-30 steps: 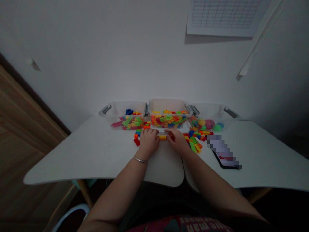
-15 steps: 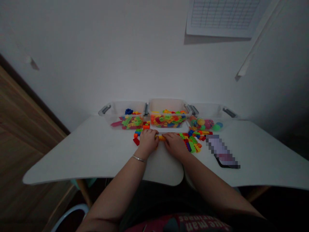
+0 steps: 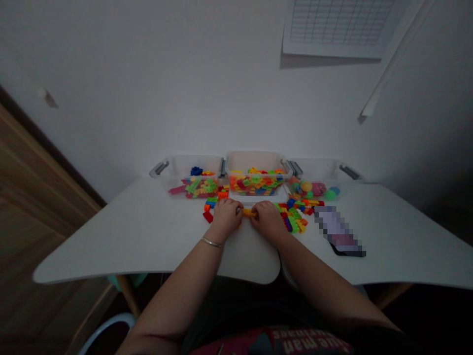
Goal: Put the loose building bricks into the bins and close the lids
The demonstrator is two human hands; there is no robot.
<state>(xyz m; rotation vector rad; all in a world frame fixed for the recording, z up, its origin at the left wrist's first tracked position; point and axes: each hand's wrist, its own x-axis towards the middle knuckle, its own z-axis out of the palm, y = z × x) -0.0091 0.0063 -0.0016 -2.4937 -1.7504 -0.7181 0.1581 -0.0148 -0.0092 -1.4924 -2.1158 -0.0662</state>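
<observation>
toy brick (image 3: 248, 213): orange | middle bin (image 3: 256, 161): clear | tabletop (image 3: 129, 236): white

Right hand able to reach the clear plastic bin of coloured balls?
Probably yes: the right hand sits near that clear plastic bin, with only low, loose multicoloured plastic bricks between them, nothing tall blocking.

Dim, soft light falls on a plain white wall (image 3: 148, 98) that fills the far side of the room. High on the right, a gridded paper chart (image 3: 334, 24) hangs beside a thin white diagonal strip (image 3: 395, 59). A brown wooden panel (image 3: 37, 222) runs along the left. The white, round-cornered counter (image 3: 111, 236) stands on pale wooden legs (image 3: 127, 296), with a curved white chair rim (image 3: 107, 325) below at near left.
</observation>
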